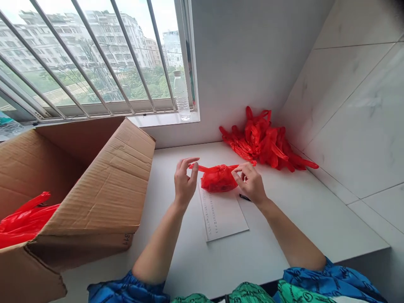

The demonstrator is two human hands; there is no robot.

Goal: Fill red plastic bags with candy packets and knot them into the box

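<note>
A small filled red plastic bag (217,178) rests on a printed sheet of paper (221,213) on the white counter (284,235). My left hand (184,180) pinches the bag's left handle, pulled out taut to the side. At the bag's right, my right hand (251,181) pinches the other handle. Both hands are closed on the handles, with the bag body between them.
A heap of red plastic bags (264,141) lies in the back corner by the tiled wall. A big open cardboard box (94,193) at left holds a red bag (22,221). A clear bottle (182,95) stands on the window sill. A dark pen (244,197) lies under my right hand.
</note>
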